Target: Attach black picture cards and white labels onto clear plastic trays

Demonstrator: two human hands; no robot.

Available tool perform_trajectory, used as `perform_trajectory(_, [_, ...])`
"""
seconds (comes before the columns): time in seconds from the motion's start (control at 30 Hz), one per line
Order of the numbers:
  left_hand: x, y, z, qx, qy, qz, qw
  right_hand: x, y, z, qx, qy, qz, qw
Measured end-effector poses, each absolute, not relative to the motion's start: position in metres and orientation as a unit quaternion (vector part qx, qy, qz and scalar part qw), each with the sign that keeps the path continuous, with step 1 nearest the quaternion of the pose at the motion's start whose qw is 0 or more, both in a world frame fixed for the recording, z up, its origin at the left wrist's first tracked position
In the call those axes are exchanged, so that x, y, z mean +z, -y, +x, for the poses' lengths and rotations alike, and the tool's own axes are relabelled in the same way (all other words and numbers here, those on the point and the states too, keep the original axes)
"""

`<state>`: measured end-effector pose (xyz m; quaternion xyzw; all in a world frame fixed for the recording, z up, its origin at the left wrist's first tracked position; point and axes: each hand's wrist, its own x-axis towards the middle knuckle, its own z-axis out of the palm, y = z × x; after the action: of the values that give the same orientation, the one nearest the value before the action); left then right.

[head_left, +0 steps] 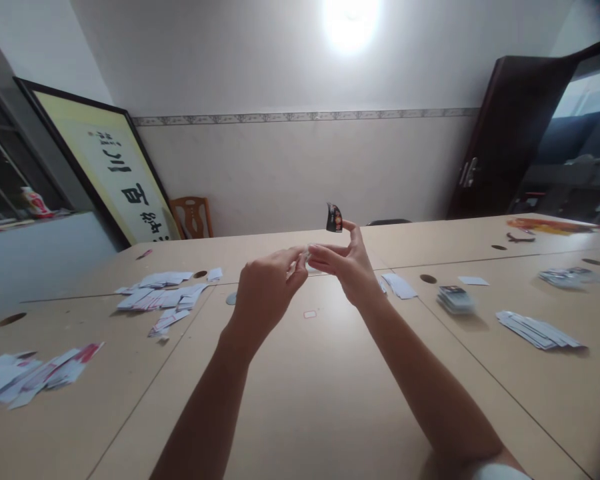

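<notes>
Both hands are raised over the middle of a pale wooden table (300,387), fingertips meeting. My left hand (275,273) is closed in a pinch on something small and pale that I cannot make out. My right hand (343,263) has its thumb and a finger at the same spot, while its raised index finger touches a small black packet (335,219) with reddish print. The packet stands upright above the hand, its edge by the fingertip. Beneath the hands, a small white label with a red border (310,314) lies on the table.
White paper pieces (155,297) lie at the left, with more papers (45,377) nearer. On the right are a stack of clear packets (455,300), a fanned paper pile (537,330), and further packets (565,277). A framed calligraphy (115,167) leans at the left wall.
</notes>
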<state>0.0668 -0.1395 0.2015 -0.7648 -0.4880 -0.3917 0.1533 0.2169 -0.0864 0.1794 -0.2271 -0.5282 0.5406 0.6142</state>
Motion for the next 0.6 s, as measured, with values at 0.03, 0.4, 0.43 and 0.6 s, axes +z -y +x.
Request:
perform_trajectory(0.03, [0.203, 0.141, 0.065, -0.409, 0.471, -0.772, 0.123, 0.180, 0.086, 0.218, 0.550, 0.529, -0.212, 0.611])
perform_trajectory(0.4, [0.220, 0.172, 0.046, -0.539, 0.453, -0.703, -0.095, 0.189, 0.068, 0.266, 0.639, 0.655, -0.056, 0.400])
perform_trajectory(0.43, [0.221, 0.175, 0.047, -0.543, 0.450, -0.702, -0.103, 0.188, 0.066, 0.268, 0.634, 0.664, -0.049, 0.393])
perform_trajectory(0.6, [0.224, 0.182, 0.051, -0.542, 0.449, -0.705, -0.092, 0.184, 0.066, 0.267, 0.630, 0.673, -0.047, 0.383])
